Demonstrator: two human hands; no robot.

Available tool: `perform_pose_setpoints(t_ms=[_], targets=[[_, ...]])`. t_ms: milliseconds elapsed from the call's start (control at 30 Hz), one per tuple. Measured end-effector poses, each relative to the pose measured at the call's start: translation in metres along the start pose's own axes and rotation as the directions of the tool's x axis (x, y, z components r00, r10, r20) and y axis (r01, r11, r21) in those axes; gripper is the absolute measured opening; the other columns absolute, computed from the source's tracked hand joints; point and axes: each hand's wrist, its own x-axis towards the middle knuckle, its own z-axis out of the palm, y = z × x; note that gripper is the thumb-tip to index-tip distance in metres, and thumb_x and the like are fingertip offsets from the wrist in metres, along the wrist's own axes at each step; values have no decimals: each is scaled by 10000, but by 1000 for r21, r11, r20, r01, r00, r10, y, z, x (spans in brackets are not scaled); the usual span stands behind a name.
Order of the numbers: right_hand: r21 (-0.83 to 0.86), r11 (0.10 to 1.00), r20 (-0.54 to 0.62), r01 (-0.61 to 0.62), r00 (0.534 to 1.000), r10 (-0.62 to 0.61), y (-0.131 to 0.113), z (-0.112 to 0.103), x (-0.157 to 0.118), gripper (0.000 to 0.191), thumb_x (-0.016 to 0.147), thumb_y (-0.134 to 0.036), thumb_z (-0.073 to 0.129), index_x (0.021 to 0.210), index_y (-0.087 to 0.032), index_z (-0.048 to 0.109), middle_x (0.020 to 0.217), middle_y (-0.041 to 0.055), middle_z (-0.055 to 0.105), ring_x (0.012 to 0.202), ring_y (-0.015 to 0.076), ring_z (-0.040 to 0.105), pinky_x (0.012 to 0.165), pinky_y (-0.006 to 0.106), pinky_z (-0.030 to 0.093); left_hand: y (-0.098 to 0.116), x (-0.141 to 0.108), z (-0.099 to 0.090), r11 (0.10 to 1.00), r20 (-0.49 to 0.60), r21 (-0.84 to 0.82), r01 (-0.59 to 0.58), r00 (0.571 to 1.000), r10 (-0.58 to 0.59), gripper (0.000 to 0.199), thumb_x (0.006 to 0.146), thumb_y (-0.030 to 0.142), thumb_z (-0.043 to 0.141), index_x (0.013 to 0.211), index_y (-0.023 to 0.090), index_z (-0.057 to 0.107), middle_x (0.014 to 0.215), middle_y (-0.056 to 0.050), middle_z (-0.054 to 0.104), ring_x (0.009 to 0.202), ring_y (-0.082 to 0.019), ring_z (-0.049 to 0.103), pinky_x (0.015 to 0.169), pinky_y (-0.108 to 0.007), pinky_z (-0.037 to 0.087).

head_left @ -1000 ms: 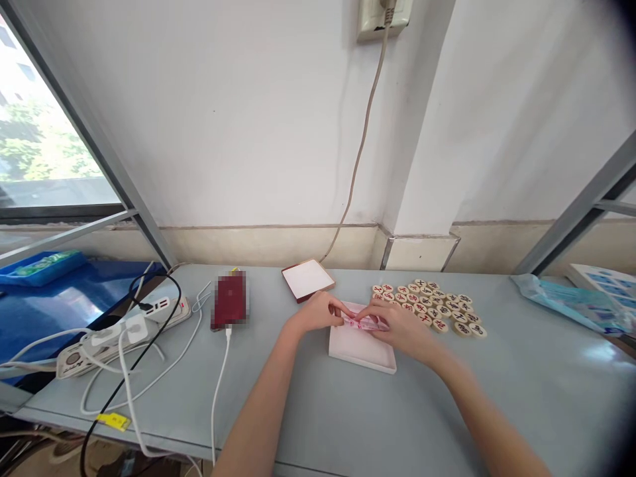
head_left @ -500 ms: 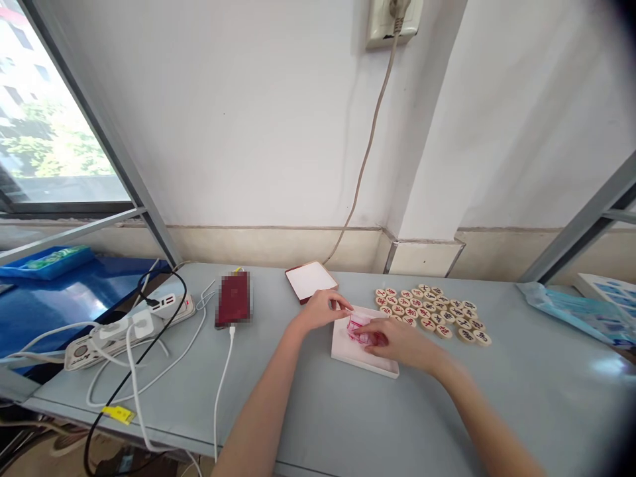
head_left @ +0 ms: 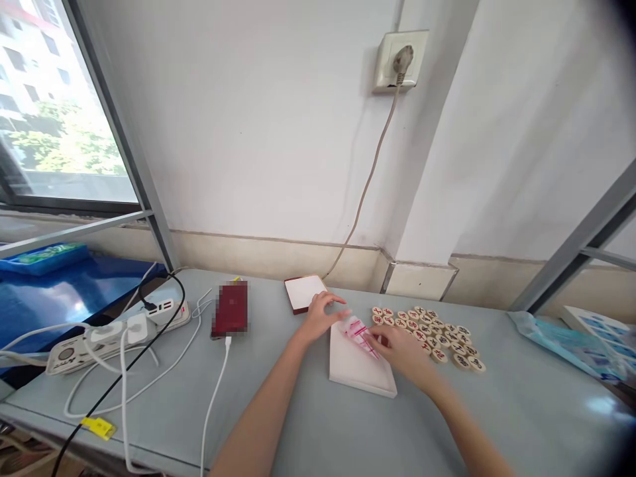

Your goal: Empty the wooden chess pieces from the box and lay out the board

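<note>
A folded clear plastic sheet with pink-red lines [head_left: 358,334] is lifted at an angle over a shallow white box [head_left: 358,371]. My right hand [head_left: 400,351] pinches the sheet by its right edge. At the box's far left corner is my left hand [head_left: 322,317], thumb and fingers apart, with nothing in it. Round xiangqi pieces [head_left: 432,329] with red and dark characters lie grouped on the desk, just beyond my right hand. Behind my left hand rests the box lid [head_left: 304,293], its white inside facing up.
The grey desk [head_left: 298,437] carries a dark red phone-like object [head_left: 231,309] with a white cable. A power strip [head_left: 114,338] with tangled cords sits at left, a blue plastic packet [head_left: 561,344] at right. A wall socket [head_left: 401,61] is above.
My right hand has raised the sheet from flat in the box to a slant. My left hand has come off the sheet's edge and its fingers have spread. The head view has tilted up slightly.
</note>
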Motion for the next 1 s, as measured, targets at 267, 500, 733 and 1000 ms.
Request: perform_pose_setpoints(t_ms=[267,500,733,1000], targets=[[82,996,-10,35,999,-35,5,-5,-1,419,850,-482,326,756,-225,643,641,11,604,593,156,507,529,254,310,6,-4,5,959,127,248,-136,986,107,257,608,341,747,835,253,668,1079,-8,558,1021,-209,450,906,-348,359],[24,998,-28,53,998,-52,2,-10,-3,423,876,-444,313,719,-213,631,613,3,590,572,145,503,539,256,295,22,-8,-6,975,266,193,-113,962,59,448,608,248,698,1044,268,595,1190,-16,525,1126,-225,424,983,-374,310],[10,998,-23,63,998,-63,-3,-9,-5,379,875,-401,339,723,-220,636,654,6,604,608,145,521,530,255,276,33,-10,-2,972,158,185,-145,981,116,333,648,427,705,918,245,642,1119,-12,597,1090,-205,476,999,-347,289],[-7,997,-103,76,992,-76,3,-22,-11,377,881,-367,326,692,-221,617,662,19,601,623,153,521,576,260,311,12,-5,-2,957,133,248,-148,984,118,178,703,264,667,875,218,657,1011,-8,638,993,-182,527,917,-313,358]])
